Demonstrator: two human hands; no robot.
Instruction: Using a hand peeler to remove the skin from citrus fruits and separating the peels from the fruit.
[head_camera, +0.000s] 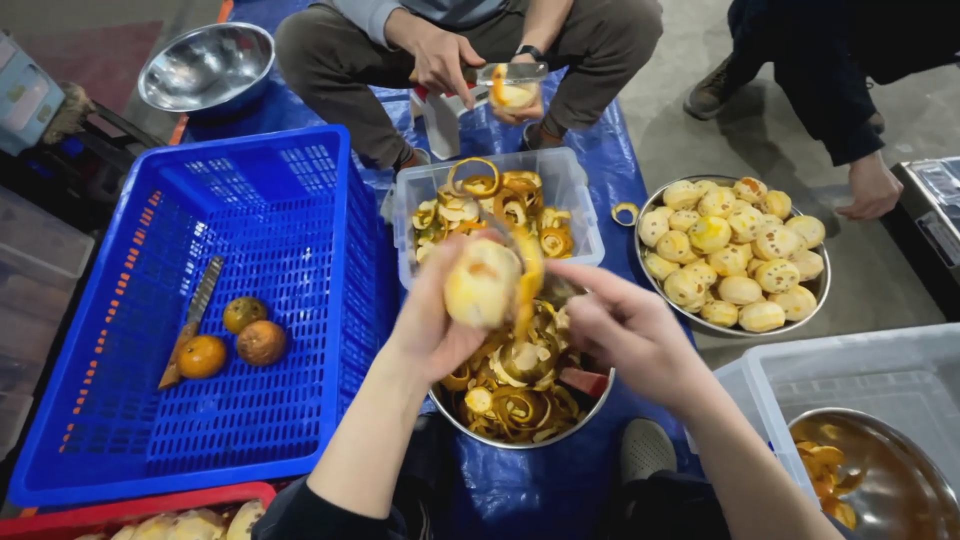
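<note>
Head view, looking down. Left hand (432, 325) is closed around a partly peeled orange (482, 284), held up over a round metal bowl (590, 400) packed with curled peel strips. A ribbon of peel (530, 275) hangs off the fruit's right side. Right hand (625, 328) is curled shut just right of the orange, fingers (575, 275) close to the fruit; a blade seems to be in its grip but it's blurred, cannot tell for sure.

Just beyond the hands: clear plastic tub (575, 185) with more peel in it. Right of that, a metal basin (815, 300) heaped with peeled oranges; one loose peel ring (625, 213) lies on the blue tarp (610, 150) between tub and basin.

Left side: big blue crate (280, 220), holding three unpeeled oranges (238, 338) and a knife (192, 320) lying beside them. Far left: an empty-looking steel bowl (208, 68). Near left corner: red crate rim (130, 505) with some pale fruit inside.

Near right: clear bin (860, 365) with another metal bowl (890, 480) inside, some peel scraps in it.

Far centre: another person squats, their hands (445, 60) on a fruit and a knife (505, 72). Far right: a third person's hand (872, 190) rests on the floor.
</note>
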